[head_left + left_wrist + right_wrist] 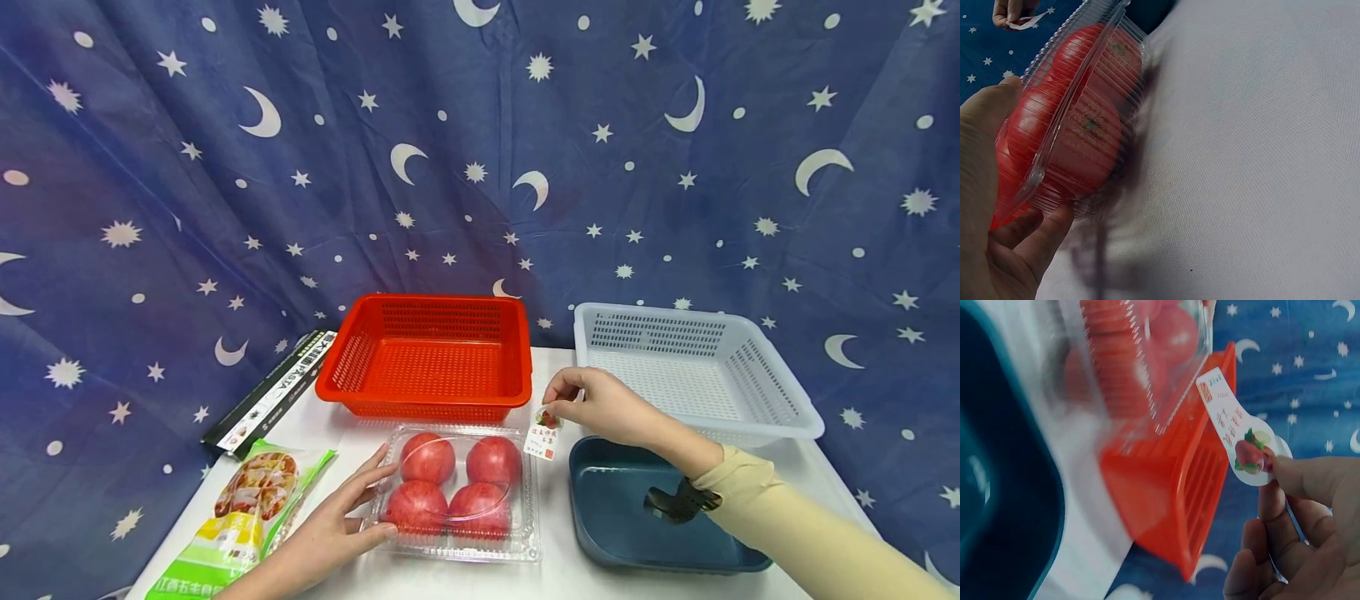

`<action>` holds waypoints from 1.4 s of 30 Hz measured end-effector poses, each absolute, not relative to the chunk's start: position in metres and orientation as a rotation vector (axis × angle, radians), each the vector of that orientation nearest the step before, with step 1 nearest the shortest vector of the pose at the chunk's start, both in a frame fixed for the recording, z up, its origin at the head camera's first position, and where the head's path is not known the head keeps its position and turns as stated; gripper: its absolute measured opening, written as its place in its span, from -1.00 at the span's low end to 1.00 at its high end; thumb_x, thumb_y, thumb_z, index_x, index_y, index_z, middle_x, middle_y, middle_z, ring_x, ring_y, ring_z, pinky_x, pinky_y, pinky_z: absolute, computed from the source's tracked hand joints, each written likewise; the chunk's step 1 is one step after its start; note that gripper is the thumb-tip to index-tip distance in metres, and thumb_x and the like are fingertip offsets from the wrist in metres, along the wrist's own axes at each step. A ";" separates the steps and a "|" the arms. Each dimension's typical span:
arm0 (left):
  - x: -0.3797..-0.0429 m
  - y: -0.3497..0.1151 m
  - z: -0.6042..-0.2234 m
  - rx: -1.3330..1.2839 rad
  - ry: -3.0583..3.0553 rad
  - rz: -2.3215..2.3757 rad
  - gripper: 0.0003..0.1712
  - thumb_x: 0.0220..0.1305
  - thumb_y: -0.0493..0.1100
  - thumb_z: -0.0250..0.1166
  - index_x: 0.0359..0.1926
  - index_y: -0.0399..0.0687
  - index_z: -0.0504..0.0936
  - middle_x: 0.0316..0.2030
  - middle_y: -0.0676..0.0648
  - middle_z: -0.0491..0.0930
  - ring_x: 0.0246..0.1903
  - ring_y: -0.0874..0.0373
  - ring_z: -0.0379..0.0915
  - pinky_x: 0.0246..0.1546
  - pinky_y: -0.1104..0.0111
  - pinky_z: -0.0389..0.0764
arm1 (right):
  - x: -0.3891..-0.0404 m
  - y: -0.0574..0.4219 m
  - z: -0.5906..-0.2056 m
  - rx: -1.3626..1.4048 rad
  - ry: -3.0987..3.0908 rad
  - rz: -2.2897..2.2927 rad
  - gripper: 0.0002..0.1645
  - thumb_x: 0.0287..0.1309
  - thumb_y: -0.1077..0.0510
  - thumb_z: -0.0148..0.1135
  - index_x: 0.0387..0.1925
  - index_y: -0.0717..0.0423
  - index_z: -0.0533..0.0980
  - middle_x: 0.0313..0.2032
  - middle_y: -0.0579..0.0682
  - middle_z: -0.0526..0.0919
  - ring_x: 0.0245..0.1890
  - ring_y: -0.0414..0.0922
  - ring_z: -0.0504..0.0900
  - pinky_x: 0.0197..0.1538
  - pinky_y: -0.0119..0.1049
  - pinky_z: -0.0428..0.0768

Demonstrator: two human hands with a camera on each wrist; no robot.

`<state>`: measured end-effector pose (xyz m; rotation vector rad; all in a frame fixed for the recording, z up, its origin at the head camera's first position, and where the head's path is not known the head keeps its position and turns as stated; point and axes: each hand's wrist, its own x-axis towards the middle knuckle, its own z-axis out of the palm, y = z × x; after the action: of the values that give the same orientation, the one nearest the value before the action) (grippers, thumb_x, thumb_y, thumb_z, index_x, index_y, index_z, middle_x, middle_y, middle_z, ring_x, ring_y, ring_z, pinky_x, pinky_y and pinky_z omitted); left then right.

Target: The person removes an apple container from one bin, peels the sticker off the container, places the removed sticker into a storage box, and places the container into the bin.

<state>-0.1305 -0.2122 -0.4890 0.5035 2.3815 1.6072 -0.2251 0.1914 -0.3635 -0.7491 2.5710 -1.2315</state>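
A clear plastic clamshell box (531,533) with several round red fruits (480,508) lies at the front middle of the table. My left hand (337,518) grips its left side, thumb and fingers spread around it; in the left wrist view, the fingers (1047,234) press against the ridged wall. My right hand (606,404) pinches a white paper label (542,442) between thumb and fingertips, just beyond the box's back right corner. Printed fruit and red writing show on the label (1225,419) in the right wrist view.
A red basket (427,407) stands behind the box, a white basket (780,392) at the back right. Beneath my right forearm sits a dark blue tub (622,542). On the left lie a black pasta box (273,396) and a green-edged food bag (240,525). A starry curtain (480,167) hangs behind.
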 end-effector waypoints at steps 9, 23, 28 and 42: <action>-0.131 -0.213 -0.492 0.553 2.369 1.638 -0.17 0.31 -0.08 0.45 0.52 0.09 0.30 0.63 -0.10 -0.18 0.38 -0.50 0.12 0.07 0.33 0.59 | -0.224 0.238 -0.369 -0.751 2.532 -1.205 -0.96 0.36 0.21 0.31 -0.26 0.09 0.62 -0.39 -0.03 0.72 -0.32 -0.01 0.65 -0.19 -0.30 0.56; -0.130 -0.212 -0.490 0.532 2.365 1.639 -0.18 0.32 -0.10 0.45 0.52 0.12 0.30 0.63 -0.07 -0.18 0.40 -0.49 0.09 0.06 0.43 0.56 | -0.216 0.281 -0.382 -0.677 2.484 -1.082 -0.95 0.35 0.28 0.28 -0.27 0.09 0.60 -0.40 -0.03 0.70 -0.33 -0.06 0.63 -0.18 -0.35 0.52; -0.130 -0.211 -0.490 0.524 2.359 1.640 -0.19 0.32 -0.10 0.44 0.52 0.13 0.30 0.63 -0.06 -0.18 0.42 -0.48 0.07 0.06 0.44 0.55 | -0.213 0.287 -0.393 -0.672 2.406 -1.127 -0.97 0.32 0.33 0.28 -0.25 0.17 0.60 -0.38 0.01 0.69 -0.32 -0.03 0.61 -0.21 -0.35 0.55; -0.130 -0.211 -0.491 0.485 2.371 1.634 -0.17 0.30 -0.10 0.46 0.51 0.17 0.31 0.63 -0.04 -0.16 0.42 -0.46 0.08 0.09 0.34 0.57 | -0.206 0.288 -0.421 -0.662 2.442 -0.967 -0.90 0.27 0.33 0.34 -0.33 0.11 0.58 -0.44 -0.09 0.70 -0.43 -0.13 0.58 -0.37 -0.35 0.51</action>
<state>-0.1296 -0.2109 -0.4907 0.4848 2.3707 1.6339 -0.2057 0.2878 -0.4210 -0.6623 2.4424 -0.9668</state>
